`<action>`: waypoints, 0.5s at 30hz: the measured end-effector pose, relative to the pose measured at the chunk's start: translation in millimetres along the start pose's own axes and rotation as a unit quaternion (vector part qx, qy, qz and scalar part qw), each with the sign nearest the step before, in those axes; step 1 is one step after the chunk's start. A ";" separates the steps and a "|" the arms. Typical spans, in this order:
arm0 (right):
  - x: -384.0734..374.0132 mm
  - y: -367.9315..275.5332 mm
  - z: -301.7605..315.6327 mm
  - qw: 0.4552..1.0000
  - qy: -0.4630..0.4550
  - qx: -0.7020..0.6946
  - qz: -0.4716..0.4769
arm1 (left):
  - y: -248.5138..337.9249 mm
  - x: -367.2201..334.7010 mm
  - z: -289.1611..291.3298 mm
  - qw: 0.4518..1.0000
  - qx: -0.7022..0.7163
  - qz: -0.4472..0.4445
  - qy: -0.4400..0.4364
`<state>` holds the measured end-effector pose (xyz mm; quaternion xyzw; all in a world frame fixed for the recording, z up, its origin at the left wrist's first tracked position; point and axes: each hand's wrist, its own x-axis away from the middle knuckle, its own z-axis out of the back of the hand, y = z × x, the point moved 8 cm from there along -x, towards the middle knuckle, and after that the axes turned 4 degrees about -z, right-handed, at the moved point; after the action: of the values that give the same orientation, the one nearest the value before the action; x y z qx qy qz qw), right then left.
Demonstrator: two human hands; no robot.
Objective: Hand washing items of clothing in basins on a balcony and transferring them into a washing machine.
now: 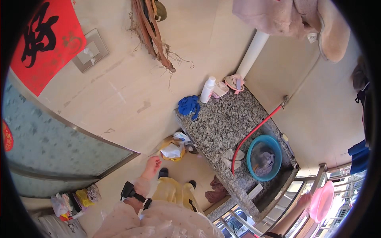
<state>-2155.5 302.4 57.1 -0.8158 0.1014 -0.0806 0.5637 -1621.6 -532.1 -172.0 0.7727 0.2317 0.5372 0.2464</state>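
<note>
My right hand [304, 199] reaches out at the lower right and grips the rim of a pink plastic basin [322, 201], tilted beside the window railing. My left hand [151, 164] hangs in front of my body with its fingers curled in and nothing visible in them; a dark band with a black device is on that wrist. To the right, a teal basin [249, 158] stands in the stone sink trough, with water and a greyish-purple cloth [265, 163] in it. A red hose [254, 135] runs from the wall tap [285, 100] across the counter.
The speckled stone counter [210, 123] holds a blue cloth [189, 106], a white bottle [207, 89], pink soap dishes and a pale rag [231, 159]. Below it sits a yellow bag [173, 150]. Clothes hang at upper right; a bag pile [75, 202] lies lower left.
</note>
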 end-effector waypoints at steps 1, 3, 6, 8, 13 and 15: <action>19.3 42.6 -62.4 0.991 -0.109 -0.053 -0.046 | 2.2 -2.6 8.6 1.000 -0.003 -0.001 0.008; 61.8 90.5 -125.2 0.992 -0.082 0.039 -0.086 | -7.6 -22.0 -3.3 0.999 -0.020 0.022 -0.023; 196.5 142.2 -295.2 0.974 -0.132 0.116 -0.142 | -12.3 -46.1 0.5 0.995 -0.086 0.041 -0.037; 260.8 171.0 -362.5 0.955 -0.192 0.160 -0.160 | -13.2 -62.1 -0.6 0.990 -0.120 0.044 -0.067; 385.9 245.7 -470.7 0.903 -0.316 0.284 -0.068 | -2.4 -87.6 21.0 0.971 -0.219 0.055 -0.081; 437.3 272.3 -506.4 0.862 -0.362 0.354 -0.015 | 6.1 -96.6 40.3 0.961 -0.253 0.041 -0.105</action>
<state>-1877.6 -360.8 -12.3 -0.5341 -0.1575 0.1818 0.8105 -1613.5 -602.3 -249.5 0.7460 0.0288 0.5038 0.4347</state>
